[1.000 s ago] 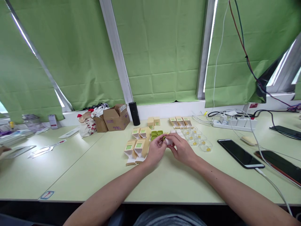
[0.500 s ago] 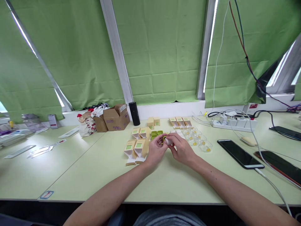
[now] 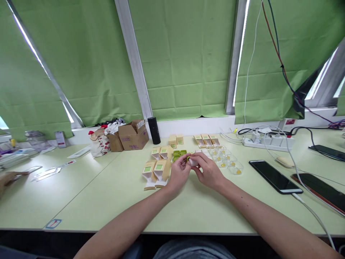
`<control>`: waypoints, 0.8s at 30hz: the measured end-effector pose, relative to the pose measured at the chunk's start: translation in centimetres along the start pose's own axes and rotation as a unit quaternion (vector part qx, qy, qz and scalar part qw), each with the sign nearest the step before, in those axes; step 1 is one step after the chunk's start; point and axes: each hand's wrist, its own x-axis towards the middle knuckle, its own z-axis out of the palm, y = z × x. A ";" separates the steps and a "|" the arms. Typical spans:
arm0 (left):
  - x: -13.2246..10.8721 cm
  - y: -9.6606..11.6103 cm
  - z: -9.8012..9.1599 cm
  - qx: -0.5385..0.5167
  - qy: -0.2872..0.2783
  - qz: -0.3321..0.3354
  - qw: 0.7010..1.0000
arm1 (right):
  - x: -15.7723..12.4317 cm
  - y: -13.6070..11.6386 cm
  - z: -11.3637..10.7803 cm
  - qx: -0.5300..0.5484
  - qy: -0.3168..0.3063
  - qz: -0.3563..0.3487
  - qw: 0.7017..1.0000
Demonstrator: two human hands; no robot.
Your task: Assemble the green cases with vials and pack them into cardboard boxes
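My left hand (image 3: 179, 174) and my right hand (image 3: 208, 169) meet above the table in front of me. Between their fingertips is a small white piece with an olive-green part (image 3: 193, 162); its kind is too small to make out. The left fingers curl round the green side, while the right fingers pinch the white side. Just behind the hands sit several small green square containers (image 3: 176, 153). Left of them stand cardboard boxes with green labels and open flaps (image 3: 162, 167). Clear plastic cups with yellow centres (image 3: 222, 158) lie to the right, partly hidden by my right hand.
More small boxes (image 3: 206, 140) stand at the back. A phone (image 3: 275, 176) with a cable, a darker phone (image 3: 323, 189) and a power strip (image 3: 269, 141) are on the right. A carton (image 3: 134, 135) and black cylinder (image 3: 153, 130) stand back left. Another person's hand (image 3: 10, 178) is far left.
Another person's hand has come in at the far left edge, onto the flat item there. My own hands stay nearly in the same place, still holding the small piece.
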 end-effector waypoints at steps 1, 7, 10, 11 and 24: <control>0.0 -0.1 -0.2 -0.010 -0.010 -0.002 1.000 | -0.1 0.2 0.0 0.006 0.001 0.003 1.000; -0.2 -0.9 -0.7 -0.072 -0.075 -0.009 0.995 | -0.6 0.8 0.4 0.008 0.006 0.013 1.000; 0.0 -1.3 -0.6 -0.072 -0.074 -0.013 0.995 | -0.6 0.8 0.5 0.004 0.008 0.016 1.000; 0.0 -1.3 -0.5 -0.068 -0.072 -0.014 0.995 | -0.7 0.8 0.6 0.003 0.009 0.015 1.000; 0.0 -0.7 -0.3 -0.048 -0.054 -0.019 0.997 | -0.2 0.3 0.4 -0.011 0.003 0.014 1.000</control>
